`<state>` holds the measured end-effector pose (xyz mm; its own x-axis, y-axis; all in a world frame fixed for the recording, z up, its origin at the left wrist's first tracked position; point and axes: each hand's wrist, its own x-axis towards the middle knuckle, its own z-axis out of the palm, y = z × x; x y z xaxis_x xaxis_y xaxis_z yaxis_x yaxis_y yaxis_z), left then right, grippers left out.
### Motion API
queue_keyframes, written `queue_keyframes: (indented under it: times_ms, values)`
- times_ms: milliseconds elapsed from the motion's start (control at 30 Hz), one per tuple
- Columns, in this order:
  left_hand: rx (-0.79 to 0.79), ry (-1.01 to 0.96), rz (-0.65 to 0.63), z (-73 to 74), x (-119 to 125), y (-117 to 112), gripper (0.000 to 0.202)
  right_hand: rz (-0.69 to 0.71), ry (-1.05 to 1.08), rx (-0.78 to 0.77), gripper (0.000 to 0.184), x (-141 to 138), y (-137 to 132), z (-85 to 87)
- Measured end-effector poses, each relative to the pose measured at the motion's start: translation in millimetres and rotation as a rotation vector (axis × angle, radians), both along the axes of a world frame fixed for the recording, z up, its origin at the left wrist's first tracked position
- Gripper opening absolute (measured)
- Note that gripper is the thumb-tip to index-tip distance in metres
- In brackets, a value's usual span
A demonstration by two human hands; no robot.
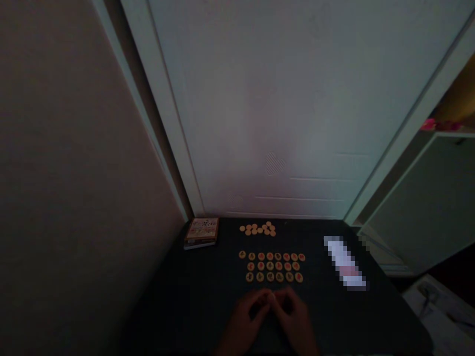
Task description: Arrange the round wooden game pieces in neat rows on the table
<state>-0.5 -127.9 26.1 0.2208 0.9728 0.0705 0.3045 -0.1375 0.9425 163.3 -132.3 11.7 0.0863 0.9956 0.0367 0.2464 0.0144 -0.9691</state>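
Observation:
My left hand (247, 312) and my right hand (296, 312) meet fingertip to fingertip low over the dark table. Thumbs and index fingers of both are pinched together. Whether anything small sits between them is too dark to make out. Just beyond the fingertips lie rows of round wooden Chinese chess pieces (270, 266), face up with red or dark characters. Farther back is a loose cluster of plain-looking wooden discs (254, 231), with no marks visible on top.
A small patterned box (202, 229) sits at the table's back left corner. On the right lies a pixelated light rectangular item (343, 262). A white panel (267, 123) rises behind the dark table (185, 306), and a wall (81, 173) stands left.

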Motion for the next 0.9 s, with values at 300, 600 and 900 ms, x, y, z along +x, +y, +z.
queue_keyframes:
  times_ms: [300, 600, 900]
  values:
    - [0.002, 0.009, 0.037, -11.2, 1, 1, 0.027, 0.045, 0.052, 0.018, 0.035, 1, 0, 0.2]
    - [-0.009, -0.038, 0.069, -12.2, 0, 1, 0.027, 0.069, 0.031, 0.037, 0.031, 1, 1, 0.9]
    - [-0.064, -0.172, 0.105, -10.8, 1, 10, 0.021, 0.086, -0.041, 0.144, 0.026, 1, 3, -4.3]
